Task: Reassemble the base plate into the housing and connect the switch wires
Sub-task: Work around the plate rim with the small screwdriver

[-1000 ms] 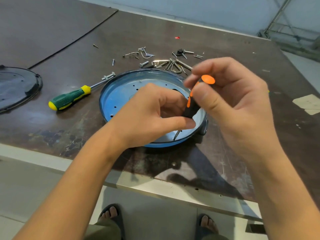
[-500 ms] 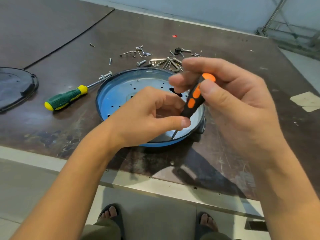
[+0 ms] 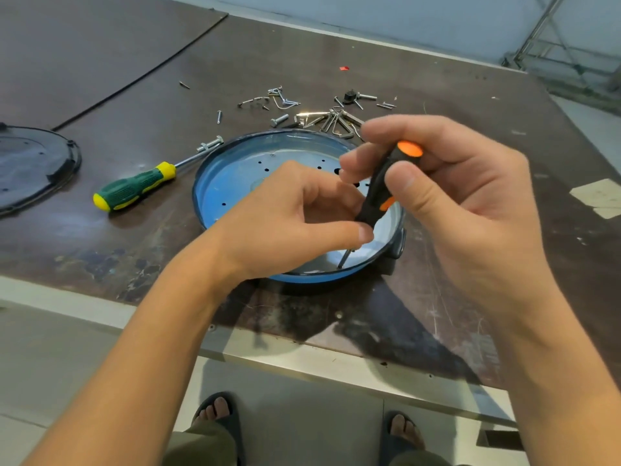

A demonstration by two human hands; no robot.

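Note:
A round blue housing [image 3: 235,169] with a perforated metal plate inside lies on the dark table near its front edge. My right hand [image 3: 470,203] grips a black and orange screwdriver [image 3: 383,186] by the handle, its tip down on the plate near the front rim. My left hand [image 3: 295,223] pinches the lower end of the same screwdriver between thumb and fingers, just above the shaft. A black switch block [image 3: 400,243] sits on the housing's right side. No wires are visible.
A green and yellow screwdriver [image 3: 134,188] lies left of the housing. Several loose screws, bolts and clips [image 3: 322,116] are scattered behind it. A dark round cover [image 3: 30,166] lies at the far left. The table's front edge [image 3: 302,358] runs just below my wrists.
My right hand's fingers have shifted round the screwdriver handle, which has turned and tilted slightly. My left hand stays at the shaft. The housing has not moved.

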